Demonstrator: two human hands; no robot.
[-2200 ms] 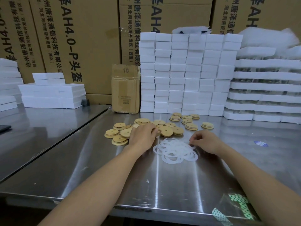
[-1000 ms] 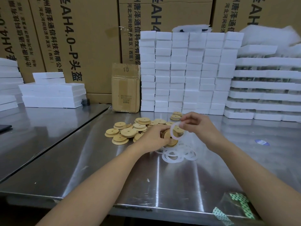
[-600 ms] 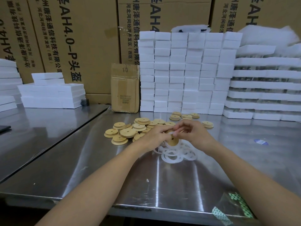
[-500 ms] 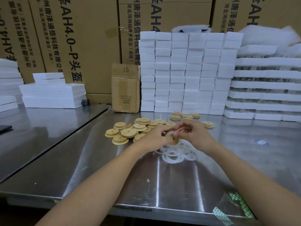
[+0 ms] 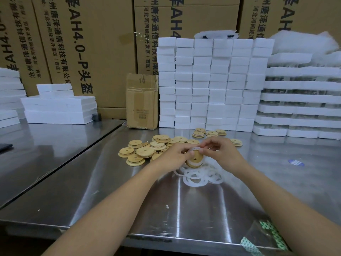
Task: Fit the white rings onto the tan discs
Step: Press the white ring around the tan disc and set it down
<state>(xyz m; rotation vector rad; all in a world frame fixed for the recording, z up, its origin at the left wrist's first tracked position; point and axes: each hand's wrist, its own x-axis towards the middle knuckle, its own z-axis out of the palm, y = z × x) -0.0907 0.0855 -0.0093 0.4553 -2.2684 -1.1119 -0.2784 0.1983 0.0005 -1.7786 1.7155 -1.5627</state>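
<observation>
Cartons (image 5: 88, 43) are standing as a wall at twelve o'clock, with the steel table (image 5: 184, 209) running from them toward me. White foam blocks (image 5: 212, 80) are sitting stacked at its far edge. Loose tan discs (image 5: 145, 150) are lying heaped at ten o'clock from my hands, and spare white rings (image 5: 199, 177) are lying tangled at six o'clock, just beneath them. My left hand (image 5: 173, 154) is pinching one disc (image 5: 194, 160) by its nine o'clock edge, holding it off the table with its flat face tipped toward me. My right hand (image 5: 223, 154), reaching in from three o'clock, is pinching a ring (image 5: 195, 149) against the disc's twelve o'clock rim. The ring is lying face-on to the disc, so I am judging the coming push must work it down round the rim toward six o'clock; whether it is seating there already I cannot tell.
</observation>
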